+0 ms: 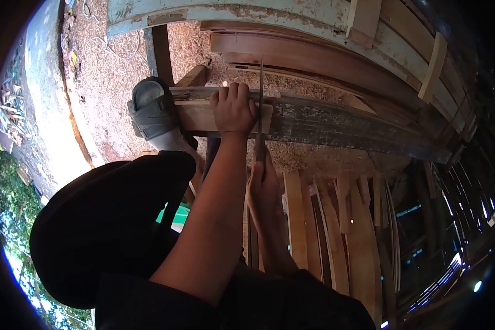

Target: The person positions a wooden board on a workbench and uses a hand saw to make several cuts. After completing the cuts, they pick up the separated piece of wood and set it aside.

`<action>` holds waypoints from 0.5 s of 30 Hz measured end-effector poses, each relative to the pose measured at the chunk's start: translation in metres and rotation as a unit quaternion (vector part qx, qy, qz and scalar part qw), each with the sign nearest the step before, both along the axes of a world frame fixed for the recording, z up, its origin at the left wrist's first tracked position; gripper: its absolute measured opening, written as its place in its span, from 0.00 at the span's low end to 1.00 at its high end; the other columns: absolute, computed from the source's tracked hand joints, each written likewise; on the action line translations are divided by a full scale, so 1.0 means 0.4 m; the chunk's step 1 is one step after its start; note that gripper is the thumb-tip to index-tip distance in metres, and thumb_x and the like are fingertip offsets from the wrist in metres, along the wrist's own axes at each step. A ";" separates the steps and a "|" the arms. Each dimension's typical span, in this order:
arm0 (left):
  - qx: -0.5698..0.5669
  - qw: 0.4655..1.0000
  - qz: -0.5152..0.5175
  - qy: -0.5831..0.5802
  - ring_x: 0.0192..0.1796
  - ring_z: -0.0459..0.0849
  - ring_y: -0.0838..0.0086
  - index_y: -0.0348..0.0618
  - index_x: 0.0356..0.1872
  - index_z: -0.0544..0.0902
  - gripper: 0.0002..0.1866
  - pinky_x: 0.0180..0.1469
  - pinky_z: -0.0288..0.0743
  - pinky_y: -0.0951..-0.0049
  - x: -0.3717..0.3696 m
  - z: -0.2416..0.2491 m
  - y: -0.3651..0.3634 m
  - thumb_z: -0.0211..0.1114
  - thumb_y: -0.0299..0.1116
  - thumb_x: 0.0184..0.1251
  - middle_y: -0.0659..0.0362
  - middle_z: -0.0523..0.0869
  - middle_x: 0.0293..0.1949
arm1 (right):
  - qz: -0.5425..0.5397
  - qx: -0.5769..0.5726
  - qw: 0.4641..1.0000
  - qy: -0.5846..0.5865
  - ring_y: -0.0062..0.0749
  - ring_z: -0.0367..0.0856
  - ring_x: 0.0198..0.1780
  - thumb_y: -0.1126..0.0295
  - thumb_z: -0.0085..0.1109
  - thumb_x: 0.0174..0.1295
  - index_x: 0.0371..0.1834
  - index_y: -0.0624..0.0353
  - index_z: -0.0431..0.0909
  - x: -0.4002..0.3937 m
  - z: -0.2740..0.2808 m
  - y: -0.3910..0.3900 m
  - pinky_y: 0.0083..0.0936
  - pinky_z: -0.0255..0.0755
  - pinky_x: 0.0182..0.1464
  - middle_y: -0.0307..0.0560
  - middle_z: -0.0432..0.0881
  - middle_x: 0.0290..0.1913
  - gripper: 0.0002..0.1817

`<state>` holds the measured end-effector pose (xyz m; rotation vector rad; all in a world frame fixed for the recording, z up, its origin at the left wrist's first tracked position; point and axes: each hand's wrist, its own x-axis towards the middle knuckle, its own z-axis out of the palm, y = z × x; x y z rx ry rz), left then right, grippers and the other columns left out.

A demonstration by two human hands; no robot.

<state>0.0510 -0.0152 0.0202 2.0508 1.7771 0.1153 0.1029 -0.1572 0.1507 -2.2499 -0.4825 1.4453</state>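
Note:
A short pale wooden board [195, 116] lies along a dark, weathered beam [335, 125]. My left hand [234, 110] presses down on the board with curled fingers, close beside the saw. My right hand [263, 179] is closed around the handle end of a handsaw [260, 93], below the beam's near edge. The blade is seen nearly edge-on and crosses the board near its right end. My foot in a dark sandal [155, 110] rests on the left end of the board and beam. The saw's handle is mostly hidden by my right hand.
Several wooden planks [297, 220] stand or lie at the lower right. Beyond the beam are reddish-brown boards [280, 47] and a long, worn, pale-painted plank [247, 14]. Wood shavings [110, 82] cover the ground, with a thin cord [115, 55] at the upper left.

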 end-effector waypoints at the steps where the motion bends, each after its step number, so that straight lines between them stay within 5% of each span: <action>1: 0.008 1.000 0.000 -0.002 0.54 0.80 0.56 0.50 0.43 0.80 0.12 0.64 0.67 0.51 0.000 -0.002 0.003 0.62 0.39 0.61 0.57 0.83 0.45 | -0.001 0.001 1.000 0.000 0.31 0.91 0.50 0.55 0.45 0.87 0.84 0.62 0.67 -0.004 0.022 0.005 0.29 0.84 0.49 0.59 0.87 0.61 0.31; 3: 0.006 1.000 -0.002 -0.001 0.54 0.80 0.56 0.50 0.43 0.79 0.11 0.64 0.67 0.51 -0.001 -0.001 0.004 0.62 0.39 0.61 0.57 0.83 0.45 | -0.014 0.012 1.000 -0.003 0.36 0.91 0.56 0.58 0.45 0.87 0.84 0.63 0.66 -0.021 0.093 -0.031 0.31 0.83 0.56 0.63 0.84 0.69 0.30; 8: 0.009 1.000 0.002 0.001 0.53 0.80 0.55 0.50 0.43 0.79 0.11 0.64 0.67 0.51 0.000 -0.005 0.004 0.62 0.39 0.62 0.56 0.83 0.45 | -0.006 -0.053 0.998 0.034 0.37 0.93 0.55 0.60 0.48 0.86 0.82 0.64 0.70 0.019 0.003 -0.049 0.31 0.83 0.53 0.66 0.88 0.63 0.29; 11: 0.000 1.000 0.001 0.000 0.53 0.81 0.55 0.50 0.43 0.79 0.10 0.64 0.67 0.50 0.002 -0.007 -0.006 0.62 0.39 0.62 0.56 0.83 0.45 | -0.044 0.044 0.998 -0.006 0.37 0.93 0.54 0.60 0.49 0.85 0.81 0.65 0.71 0.008 -0.034 0.031 0.31 0.83 0.52 0.67 0.89 0.60 0.28; 15: 0.025 1.000 -0.013 0.008 0.53 0.81 0.54 0.50 0.42 0.80 0.09 0.63 0.68 0.50 -0.005 -0.017 -0.006 0.61 0.38 0.63 0.56 0.84 0.45 | -0.024 0.094 0.993 -0.067 0.38 0.91 0.58 0.60 0.48 0.86 0.83 0.63 0.69 -0.058 0.016 -0.119 0.28 0.82 0.56 0.64 0.87 0.65 0.28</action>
